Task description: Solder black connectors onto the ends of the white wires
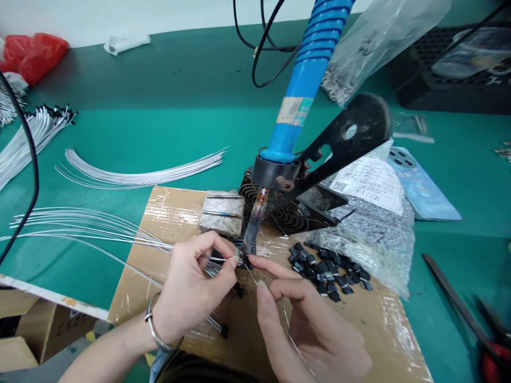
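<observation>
Head view, centre frame: left hand (187, 290) pinches a white wire (215, 259) at the soldering iron tip (252, 229); right hand (315, 330) pinches a solder strand (288, 322); few capped wires (223, 331) lie finished; heap of black parts (329, 271) and bare wires (80, 223) unused; probably early.

The soldering iron handle (307, 74) was bright blue, the bench (159, 106) teal green. The wires (136, 175) were white, the small components (329, 271) black, the bag (34, 53) red.

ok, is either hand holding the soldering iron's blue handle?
No: the soldering iron rests in its black stand, while the left hand pinches white wires and the right hand a thin wire.
</observation>
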{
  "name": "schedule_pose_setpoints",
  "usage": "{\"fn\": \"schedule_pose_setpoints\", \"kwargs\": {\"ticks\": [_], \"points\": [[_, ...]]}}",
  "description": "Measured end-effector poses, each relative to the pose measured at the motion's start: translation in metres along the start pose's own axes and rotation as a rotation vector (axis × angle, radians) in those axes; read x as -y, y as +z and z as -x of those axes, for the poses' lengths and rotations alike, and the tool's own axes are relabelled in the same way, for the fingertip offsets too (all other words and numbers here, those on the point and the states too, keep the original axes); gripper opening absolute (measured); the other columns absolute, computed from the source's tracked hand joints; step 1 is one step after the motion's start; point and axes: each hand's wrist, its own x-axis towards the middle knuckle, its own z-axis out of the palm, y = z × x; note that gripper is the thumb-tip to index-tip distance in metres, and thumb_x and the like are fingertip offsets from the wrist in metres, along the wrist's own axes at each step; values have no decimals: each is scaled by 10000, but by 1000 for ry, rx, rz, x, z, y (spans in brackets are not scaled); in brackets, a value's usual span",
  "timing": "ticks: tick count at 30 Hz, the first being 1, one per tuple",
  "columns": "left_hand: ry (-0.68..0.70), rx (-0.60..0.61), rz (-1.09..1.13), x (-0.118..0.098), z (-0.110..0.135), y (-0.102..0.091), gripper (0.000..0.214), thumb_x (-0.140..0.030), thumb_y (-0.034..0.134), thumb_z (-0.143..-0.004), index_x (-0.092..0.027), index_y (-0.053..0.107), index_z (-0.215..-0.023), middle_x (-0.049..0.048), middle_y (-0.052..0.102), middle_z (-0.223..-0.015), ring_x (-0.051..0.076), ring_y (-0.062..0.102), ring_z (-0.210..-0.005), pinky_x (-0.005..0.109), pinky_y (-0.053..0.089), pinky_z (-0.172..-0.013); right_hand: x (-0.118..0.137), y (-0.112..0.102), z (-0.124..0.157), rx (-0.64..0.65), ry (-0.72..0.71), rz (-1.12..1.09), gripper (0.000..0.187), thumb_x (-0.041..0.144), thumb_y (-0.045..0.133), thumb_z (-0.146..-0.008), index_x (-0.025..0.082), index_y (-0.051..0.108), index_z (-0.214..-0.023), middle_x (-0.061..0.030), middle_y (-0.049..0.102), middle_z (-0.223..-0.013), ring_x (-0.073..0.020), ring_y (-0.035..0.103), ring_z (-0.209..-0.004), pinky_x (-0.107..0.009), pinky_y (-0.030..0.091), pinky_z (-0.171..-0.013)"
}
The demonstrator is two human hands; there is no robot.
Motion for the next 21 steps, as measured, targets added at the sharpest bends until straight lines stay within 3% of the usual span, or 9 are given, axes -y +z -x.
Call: {"fn": "schedule_pose_setpoints", "kwargs": {"ticks": [9, 14, 17, 21], "points": [[-2, 14, 14, 2, -1, 1, 101, -150, 647, -809, -176, 664, -713, 33, 755, -754, 150, 664, -679, 233, 483, -610, -1, 4, 3, -12, 66, -25, 188, 102, 674, -937, 247, 609, -836, -53, 853, -1011, -192, 834, -1014, -208, 595, -776], [-17, 27, 14, 4, 0, 1, 108, -162, 641, -817, -177, 651, -710, 41, 756, -763, 152, 659, -670, 242, 492, -608, -7, -2, 4, 31, 8, 3, 187, 85, 674, -938, 243, 616, -857, -51, 853, -1048, -182, 834, -983, -223, 603, -832], [-25, 35, 17, 7, 1, 0, 101, -193, 651, -821, -177, 657, -722, 56, 772, -779, 167, 671, -692, 262, 510, -641, -18, -13, 2, -9, 47, 81, 159, 144, 676, -964, 244, 624, -852, -64, 846, -1104, -201, 825, -996, -282, 606, -905], [-44, 51, -30, 13, 3, -4, 112, -231, 650, -830, -184, 662, -730, 68, 776, -786, 192, 684, -725, 293, 508, -658, -44, -31, -1, -104, 103, 272, 180, 250, 674, -976, 248, 602, -812, -109, 820, -1163, -278, 767, -1165, -437, 569, -1050]]}}
